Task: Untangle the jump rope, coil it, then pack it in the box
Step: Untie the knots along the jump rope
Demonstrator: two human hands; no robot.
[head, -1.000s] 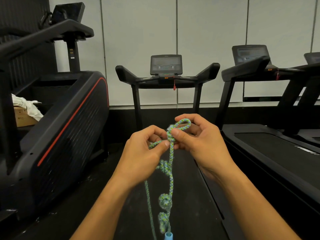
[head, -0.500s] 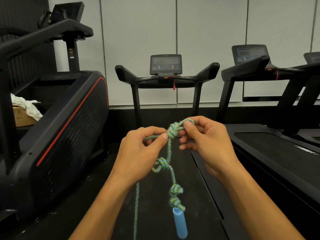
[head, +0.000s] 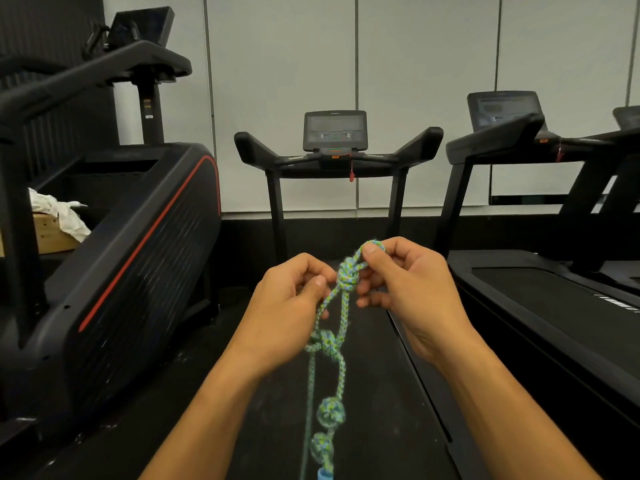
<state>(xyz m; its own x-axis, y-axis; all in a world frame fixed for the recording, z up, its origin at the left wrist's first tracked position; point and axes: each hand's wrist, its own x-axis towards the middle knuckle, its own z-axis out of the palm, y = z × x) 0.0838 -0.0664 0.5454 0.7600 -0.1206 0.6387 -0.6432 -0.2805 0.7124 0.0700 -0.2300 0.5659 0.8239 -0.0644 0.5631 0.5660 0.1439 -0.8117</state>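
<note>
Pinching the top knot (head: 348,275) of the jump rope (head: 341,362) between them, the left hand (head: 294,306) and right hand (head: 408,289) hold it near, above the treadmill belt (head: 388,393). This soft, light braid will probably bend easily, so the fingers (head: 372,252) should take the loose loop beside the knot, not the tight part.

Both hands raised close together, fingers curled, L hand (head: 289,306) & R hand (head: 408,292) pinching, forearms angled inward.
</note>
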